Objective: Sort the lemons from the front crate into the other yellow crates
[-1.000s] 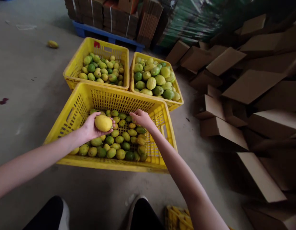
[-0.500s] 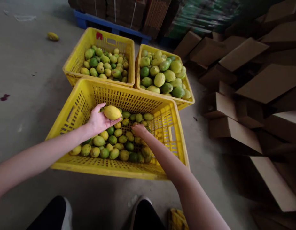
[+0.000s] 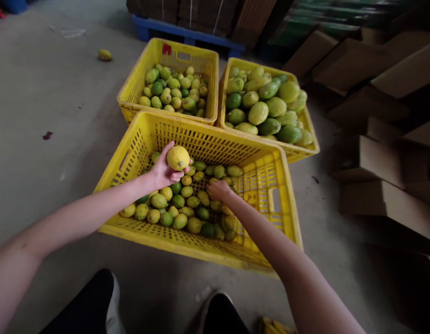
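Note:
My left hand (image 3: pixel 165 168) is closed around a yellow lemon (image 3: pixel 178 158) and holds it above the front yellow crate (image 3: pixel 201 250). One end of this lemon faces me. Down inside the same crate, my right hand (image 3: pixel 219 189) has its fingers curled among the fruit. What those fingers grip, if anything, is hidden. Green and yellow lemons (image 3: pixel 180 221) cover much of the crate's floor, a few of them under my right forearm.
Behind stand two more yellow crates: the left one (image 3: pixel 122 99) with smaller lemons, the right one (image 3: pixel 314 139) heaped with larger ones. Cardboard boxes (image 3: pixel 389 204) crowd the right side. A blue pallet (image 3: pixel 187 37) lies at the back. One lemon (image 3: pixel 105 55) rests on the floor.
The view has shifted left, so everything appears further right. My left hand has turned the lemon, bringing its end towards me. My right hand stays low in the crate.

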A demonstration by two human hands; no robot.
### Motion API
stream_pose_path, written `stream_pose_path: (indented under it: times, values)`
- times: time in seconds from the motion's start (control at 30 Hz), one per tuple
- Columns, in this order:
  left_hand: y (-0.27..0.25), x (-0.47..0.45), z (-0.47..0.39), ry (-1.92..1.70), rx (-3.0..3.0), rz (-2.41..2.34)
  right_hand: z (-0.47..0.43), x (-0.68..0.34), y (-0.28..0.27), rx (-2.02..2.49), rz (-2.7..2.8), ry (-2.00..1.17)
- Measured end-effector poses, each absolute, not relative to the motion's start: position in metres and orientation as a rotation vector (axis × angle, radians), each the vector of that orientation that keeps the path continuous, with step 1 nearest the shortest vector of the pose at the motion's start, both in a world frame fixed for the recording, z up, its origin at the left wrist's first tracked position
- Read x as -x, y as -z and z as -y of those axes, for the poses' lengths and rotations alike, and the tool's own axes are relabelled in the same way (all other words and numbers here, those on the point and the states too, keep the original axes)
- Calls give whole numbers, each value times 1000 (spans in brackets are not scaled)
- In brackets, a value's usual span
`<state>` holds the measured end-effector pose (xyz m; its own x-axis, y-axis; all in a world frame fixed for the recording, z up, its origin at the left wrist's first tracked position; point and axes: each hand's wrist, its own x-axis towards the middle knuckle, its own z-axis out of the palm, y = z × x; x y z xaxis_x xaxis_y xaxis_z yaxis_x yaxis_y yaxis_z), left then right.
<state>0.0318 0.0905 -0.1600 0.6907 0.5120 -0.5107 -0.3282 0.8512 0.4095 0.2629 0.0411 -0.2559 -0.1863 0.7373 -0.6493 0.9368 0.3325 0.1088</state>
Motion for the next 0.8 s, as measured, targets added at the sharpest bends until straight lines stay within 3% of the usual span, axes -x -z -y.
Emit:
stream_pose_path:
  times: [0.13, 0.23, 0.33, 0.4, 0.5, 0.8]
  values:
    - [162, -33, -94, -452, -307, -682, -39, -277, 248, -1524, -2041, 412]
    - [162, -35, -94, -485, -290, -716, -37, -289, 233, -1891, -2133, 596]
    - [156, -36, -91, -512, -271, -709, -33, -296, 206, -2343, -2110, 1533]
    - [151, -36, -87, -542, -275, -702, -27, -295, 186, -2345, -1921, 2240]
    - [143, -34, -81, -597, -335, -715, -15, -285, 164, -2303, -1693, 2772]
    - [148, -35, -76, -639, -505, -684, 7, -249, 159, -2227, -1494, 3119]
